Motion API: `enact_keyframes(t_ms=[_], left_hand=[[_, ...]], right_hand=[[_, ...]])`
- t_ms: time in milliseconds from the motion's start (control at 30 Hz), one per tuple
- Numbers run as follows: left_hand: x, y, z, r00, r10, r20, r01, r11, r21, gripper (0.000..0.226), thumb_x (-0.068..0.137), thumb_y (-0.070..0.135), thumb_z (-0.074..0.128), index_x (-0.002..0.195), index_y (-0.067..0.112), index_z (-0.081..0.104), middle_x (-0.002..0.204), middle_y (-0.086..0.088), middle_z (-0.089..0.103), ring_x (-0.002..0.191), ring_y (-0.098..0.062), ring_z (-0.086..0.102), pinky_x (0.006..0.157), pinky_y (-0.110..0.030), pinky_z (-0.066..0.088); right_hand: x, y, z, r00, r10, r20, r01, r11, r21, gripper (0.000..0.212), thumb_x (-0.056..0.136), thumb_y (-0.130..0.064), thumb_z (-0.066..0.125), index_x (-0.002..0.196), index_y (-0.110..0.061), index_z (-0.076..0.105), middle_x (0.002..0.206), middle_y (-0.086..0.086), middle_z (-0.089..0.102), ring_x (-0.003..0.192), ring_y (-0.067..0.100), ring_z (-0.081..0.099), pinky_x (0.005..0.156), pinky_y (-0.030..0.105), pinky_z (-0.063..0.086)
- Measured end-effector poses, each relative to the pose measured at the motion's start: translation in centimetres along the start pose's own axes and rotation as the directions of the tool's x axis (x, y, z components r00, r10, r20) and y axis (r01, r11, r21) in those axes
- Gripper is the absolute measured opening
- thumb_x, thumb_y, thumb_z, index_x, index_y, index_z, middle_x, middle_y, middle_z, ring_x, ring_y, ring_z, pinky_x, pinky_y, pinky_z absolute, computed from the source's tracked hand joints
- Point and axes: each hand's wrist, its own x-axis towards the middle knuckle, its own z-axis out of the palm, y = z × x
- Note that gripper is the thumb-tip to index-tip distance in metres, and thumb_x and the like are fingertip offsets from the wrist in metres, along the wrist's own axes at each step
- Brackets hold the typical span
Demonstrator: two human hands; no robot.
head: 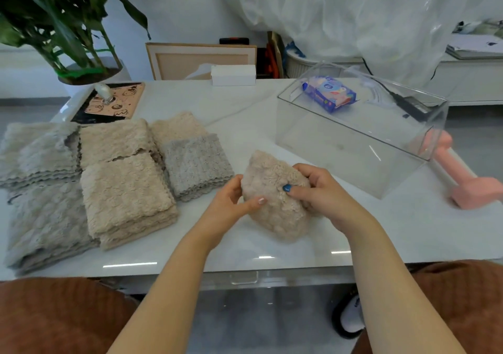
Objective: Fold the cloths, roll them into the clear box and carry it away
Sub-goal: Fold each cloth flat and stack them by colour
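So far, in the head view, one beige cloth (275, 198) is in work. It is bunched into a rough roll at centre frame over the table (272, 253). The left hand (231, 206) curls round its left side and the right hand (321, 190) grips its right. The clear box (340, 152), upper right, shows no cloth inside. Folded cloths (128, 190) lie stacked across the left of the frame. I judge the folding largely done, the rolling barely begun and the carrying not yet reached.

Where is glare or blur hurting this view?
Head view: glare streaks on the glossy white table near its front edge; reflections on the clear plastic box; the pink dumbbell-shaped object at right is soft; the beige fluffy cloth looks sharp.
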Motion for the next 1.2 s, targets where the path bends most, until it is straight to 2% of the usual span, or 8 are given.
enact_keyframes(t_ms=[167,400,600,700,800,900,1100,1200], left_hand=[[-0.5,1.6,-0.5,0.998,0.014,-0.064,-0.013,1.000,0.018,0.023,0.082,0.009,0.069,0.105,0.009,0.067,0.098,-0.005,0.075,0.091,-0.019,0.071,0.073,-0.026,0.056],[-1.1,2.3,-3.4,0.939,0.189,-0.288,-0.169,0.981,0.094,0.023,0.090,0.009,0.062,0.098,0.029,0.069,0.097,0.005,0.074,0.098,-0.017,0.069,0.084,-0.033,0.055],[-0.5,3.6,-6.4,0.852,0.428,-0.300,-0.352,0.894,0.277,0.051,0.073,-0.029,0.054,0.074,0.020,0.068,0.082,0.012,0.068,0.082,-0.004,0.063,0.070,-0.019,0.051],[-0.6,3.6,-7.9,0.879,0.422,-0.221,-0.326,0.871,0.367,0.059,0.069,-0.029,0.060,0.066,0.029,0.072,0.090,0.009,0.069,0.096,-0.007,0.062,0.090,-0.021,0.047],[-1.7,1.6,-8.6,0.992,0.064,-0.108,0.003,0.848,0.529,0.050,0.071,-0.021,0.066,0.068,0.028,0.076,0.104,0.008,0.067,0.101,0.005,0.058,0.099,-0.024,0.043],[-2.6,-0.5,-8.0,0.984,-0.170,-0.045,0.154,0.706,0.691,0.046,0.077,-0.018,0.055,0.076,0.022,0.077,0.115,0.007,0.057,0.103,0.007,0.048,0.085,-0.006,0.036],[-1.6,-1.3,-7.0,0.949,-0.143,-0.281,0.296,0.709,0.639,0.046,0.080,-0.016,0.039,0.077,0.018,0.069,0.080,-0.004,0.060,0.070,-0.016,0.052,0.068,-0.027,0.040],[-1.2,-2.2,-6.5,0.921,-0.089,-0.380,0.334,0.685,0.648,0.029,0.089,0.002,0.043,0.090,0.021,0.065,0.101,-0.011,0.057,0.076,-0.021,0.056,0.066,-0.028,0.043]], right_hand=[[0.2,0.5,0.8,0.997,0.045,0.070,-0.017,0.933,-0.360,0.009,0.080,-0.018,0.072,0.086,-0.016,0.066,0.073,-0.004,0.063,0.066,0.010,0.058,0.060,0.025,0.046],[1.1,4.0,-0.6,0.952,-0.048,-0.304,-0.264,0.380,-0.886,0.012,0.073,-0.014,0.056,0.066,-0.021,0.049,0.066,-0.005,0.054,0.077,0.027,0.052,0.069,0.034,0.024],[1.1,3.6,-0.8,0.531,-0.681,-0.503,-0.087,0.548,-0.832,0.043,0.061,0.002,0.053,0.091,-0.021,0.071,0.096,0.000,0.063,0.095,0.026,0.045,0.073,0.028,0.019],[1.3,4.7,-1.1,0.667,-0.584,-0.462,-0.032,0.597,-0.801,0.048,0.064,0.003,0.046,0.096,-0.018,0.074,0.113,0.009,0.061,0.108,0.032,0.044,0.085,0.038,0.038],[0.6,7.6,-1.4,0.876,-0.090,-0.475,-0.348,0.564,-0.749,0.041,0.083,-0.001,0.049,0.107,-0.024,0.073,0.133,0.007,0.049,0.122,0.032,0.037,0.094,0.044,0.040],[-0.5,9.0,-0.8,0.855,0.032,-0.518,-0.434,0.592,-0.679,0.037,0.083,-0.003,0.049,0.104,-0.023,0.071,0.126,0.003,0.049,0.109,0.026,0.044,0.085,0.037,0.043],[-0.3,7.0,-1.6,0.712,-0.036,-0.701,-0.499,0.676,-0.542,0.024,0.086,-0.004,0.039,0.084,-0.013,0.062,0.091,0.006,0.060,0.074,0.025,0.052,0.064,0.032,0.042],[-0.1,6.7,-1.9,0.619,-0.003,-0.785,-0.581,0.671,-0.461,0.032,0.098,-0.025,0.032,0.087,-0.007,0.056,0.087,0.010,0.061,0.068,0.026,0.048,0.064,0.032,0.038]])
